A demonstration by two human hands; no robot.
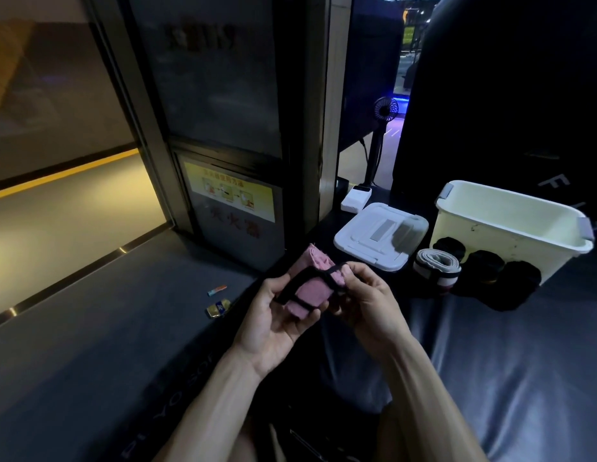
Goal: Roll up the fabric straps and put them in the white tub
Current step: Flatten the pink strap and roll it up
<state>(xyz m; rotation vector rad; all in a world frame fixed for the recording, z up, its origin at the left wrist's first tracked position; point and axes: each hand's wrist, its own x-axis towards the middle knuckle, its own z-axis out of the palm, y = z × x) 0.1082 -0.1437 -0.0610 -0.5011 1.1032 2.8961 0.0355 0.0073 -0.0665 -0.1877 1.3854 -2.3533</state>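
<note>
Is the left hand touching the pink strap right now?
Touching. The head view shows the left hand gripping the pink strap from below, with its thumb on the strap's near edge; the right hand pinches the black band across it.

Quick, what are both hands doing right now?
Left hand: holding the pink strap from below.
Right hand: fingers curled, pinching the same pink strap at its top edge.

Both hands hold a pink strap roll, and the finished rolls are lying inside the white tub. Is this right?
Not quite. The head view shows the finished rolls lying outside the white tub, on the surface against its front wall. Both the left hand and right hand do hold the pink strap roll.
</note>
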